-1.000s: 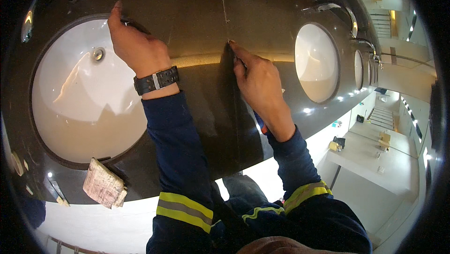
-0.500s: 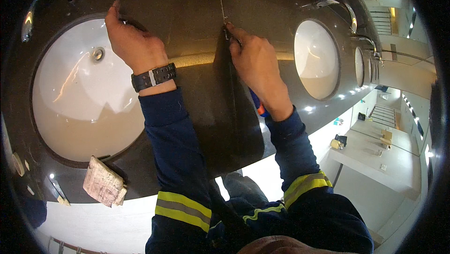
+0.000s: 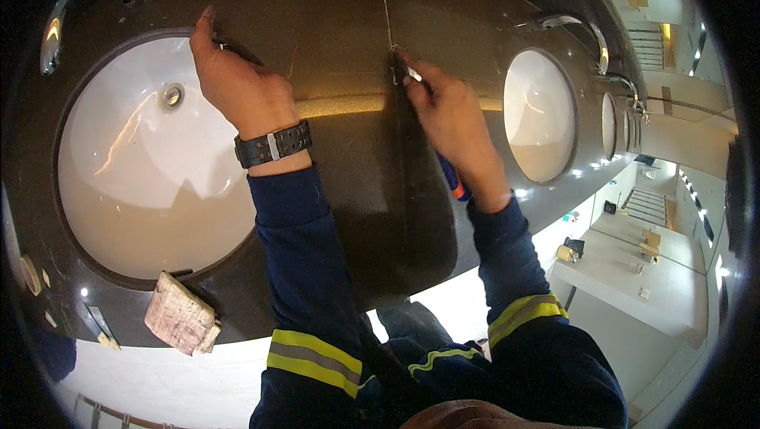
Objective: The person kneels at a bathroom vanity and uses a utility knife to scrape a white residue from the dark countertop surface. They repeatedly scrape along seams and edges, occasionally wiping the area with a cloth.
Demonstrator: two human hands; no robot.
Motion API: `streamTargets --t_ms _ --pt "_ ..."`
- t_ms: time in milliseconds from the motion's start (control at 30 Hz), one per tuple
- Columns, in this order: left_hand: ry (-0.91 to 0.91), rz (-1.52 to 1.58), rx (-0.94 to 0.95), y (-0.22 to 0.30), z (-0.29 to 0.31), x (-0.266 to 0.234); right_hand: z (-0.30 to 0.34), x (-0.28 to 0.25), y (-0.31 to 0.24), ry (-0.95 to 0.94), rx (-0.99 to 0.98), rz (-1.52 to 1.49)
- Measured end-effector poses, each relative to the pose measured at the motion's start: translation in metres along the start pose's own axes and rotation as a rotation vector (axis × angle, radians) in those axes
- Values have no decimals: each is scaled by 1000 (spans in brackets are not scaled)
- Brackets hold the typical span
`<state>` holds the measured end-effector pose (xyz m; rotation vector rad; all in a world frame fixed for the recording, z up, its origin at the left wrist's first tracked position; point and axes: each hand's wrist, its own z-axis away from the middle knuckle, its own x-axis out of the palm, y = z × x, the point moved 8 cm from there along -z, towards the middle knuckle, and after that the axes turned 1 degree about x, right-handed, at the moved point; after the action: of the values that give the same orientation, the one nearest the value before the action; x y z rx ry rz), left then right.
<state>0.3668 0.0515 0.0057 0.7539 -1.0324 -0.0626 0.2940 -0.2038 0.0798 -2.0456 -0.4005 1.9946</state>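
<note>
My right hand [image 3: 451, 108] is closed around a slim tool with a bright metal part [image 3: 412, 74] showing between the fingers. Its tip area meets the pale seam line [image 3: 385, 1] that runs across the dark countertop [image 3: 340, 57]. Below that wrist a blue and orange piece [image 3: 454, 181] peeks out, perhaps the tool's handle; most of it is hidden. My left hand [image 3: 237, 89], with a black watch [image 3: 274, 145] at the wrist, leans at the right rim of the large white sink basin [image 3: 150, 191]. One digit stretches upward; the rest are partly hidden, with nothing seen in them.
A stained folded cloth [image 3: 182, 314] lies at the counter's front edge, beside a flat scraper-like blade [image 3: 101, 328]. A chrome faucet [image 3: 54, 41] stands by the large basin. Another white basin [image 3: 540, 116] with its faucet [image 3: 582, 25] is to the right.
My right hand has drawn slightly nearer along the seam, and more of the metal part shows. The left hand stays by the basin; the whole view has shifted a little.
</note>
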Motion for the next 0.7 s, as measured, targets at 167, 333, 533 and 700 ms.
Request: streamTargets --t_ms 167,333,533,700 --pt "22 8 -14 -1 3 4 -34 -6 30 -90 -48 -115" --pt "7 -91 52 -3 -3 3 -69 -8 39 -66 -165 68" --pt "-56 -266 156 -2 -8 6 -85 -5 38 20 -350 292" --pt "-73 -310 169 -4 -9 7 -80 -9 12 67 -446 413"
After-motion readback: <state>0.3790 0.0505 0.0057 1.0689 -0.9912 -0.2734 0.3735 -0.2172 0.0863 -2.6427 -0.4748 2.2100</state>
